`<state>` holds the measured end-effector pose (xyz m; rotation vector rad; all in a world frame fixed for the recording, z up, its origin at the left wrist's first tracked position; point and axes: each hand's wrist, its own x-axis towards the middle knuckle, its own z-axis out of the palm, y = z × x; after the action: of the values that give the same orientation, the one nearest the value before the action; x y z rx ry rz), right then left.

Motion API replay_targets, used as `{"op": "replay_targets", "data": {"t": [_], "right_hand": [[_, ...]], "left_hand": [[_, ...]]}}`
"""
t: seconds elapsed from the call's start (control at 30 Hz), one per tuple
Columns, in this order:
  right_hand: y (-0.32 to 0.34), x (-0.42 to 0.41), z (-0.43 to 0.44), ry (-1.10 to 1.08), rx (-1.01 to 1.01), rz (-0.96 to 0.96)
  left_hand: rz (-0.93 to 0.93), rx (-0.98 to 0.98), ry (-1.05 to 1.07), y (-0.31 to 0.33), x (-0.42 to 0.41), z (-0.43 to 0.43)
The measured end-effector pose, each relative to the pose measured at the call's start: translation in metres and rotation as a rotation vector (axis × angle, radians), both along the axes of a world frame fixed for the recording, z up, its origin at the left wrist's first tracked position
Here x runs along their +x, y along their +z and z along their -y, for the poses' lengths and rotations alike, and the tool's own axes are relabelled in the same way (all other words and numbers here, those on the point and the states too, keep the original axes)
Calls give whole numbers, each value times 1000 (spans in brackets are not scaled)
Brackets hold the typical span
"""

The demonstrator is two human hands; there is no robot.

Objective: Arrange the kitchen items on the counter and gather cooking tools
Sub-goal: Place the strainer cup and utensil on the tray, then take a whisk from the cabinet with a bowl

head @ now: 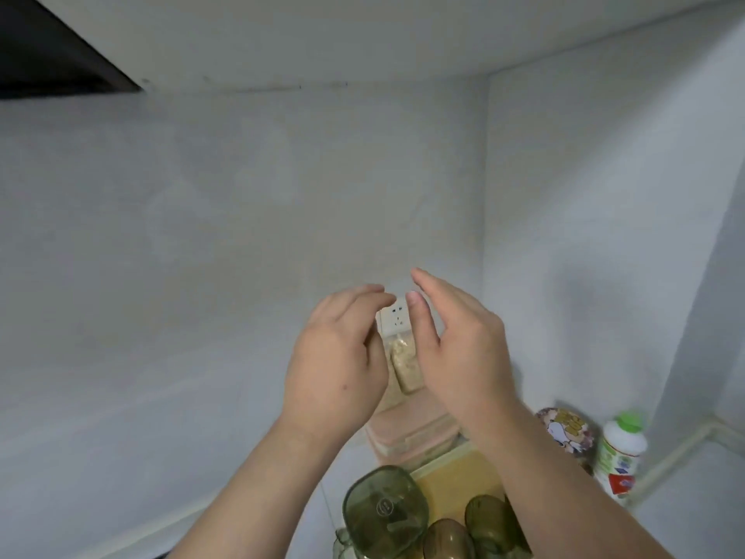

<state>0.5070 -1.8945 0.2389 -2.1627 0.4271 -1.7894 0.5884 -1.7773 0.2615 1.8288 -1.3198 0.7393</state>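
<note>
My left hand (334, 365) and my right hand (455, 349) are raised side by side in front of the wall, fingers loosely bent. Neither visibly grips anything. Between them stands a clear bag of pale beige grains (404, 365), upright against the wall on a pink-lidded container (407, 433). Both palms face the bag at its sides; whether they touch it is hidden. Below, a green translucent square container (385, 510) and two green tumblers (485, 518) stand near a flat yellow box (455, 482).
A wall socket (397, 318) shows between my fingertips. In the right corner stand a round tin with a cartoon print (564, 429) and a white bottle with a green cap (621, 449). A dark range hood (48, 54) hangs top left.
</note>
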Motion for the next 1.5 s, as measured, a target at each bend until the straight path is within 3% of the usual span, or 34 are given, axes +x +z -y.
{"op": "replay_targets", "data": {"t": [0.33,0.6,0.87,1.0,1.17,1.27,1.4,1.5], "right_hand": [[90,-38,0,-58,-253,380],[141,-52,13,-102,-304,500],[236,-66,40,-130,-328,608],[283,-68,57,-170,-336,600],[330,-67,74,-180,-330,524],[347,-65,82,-187,-360,443],[349,-59,94,-203,-327,310],[345,-56,98,-194,-298,275]], "left_hand": [[397,-268,-145,88,-43,2],[552,-336,-203,138,-61,18],[692,-463,-71,247,-77,31],[753,-444,16,305,-80,45],[850,-213,267,365,-85,75],[983,-138,436,391,-80,91],[1250,-124,551,406,-71,97],[1342,-88,584,407,-72,99]]}}
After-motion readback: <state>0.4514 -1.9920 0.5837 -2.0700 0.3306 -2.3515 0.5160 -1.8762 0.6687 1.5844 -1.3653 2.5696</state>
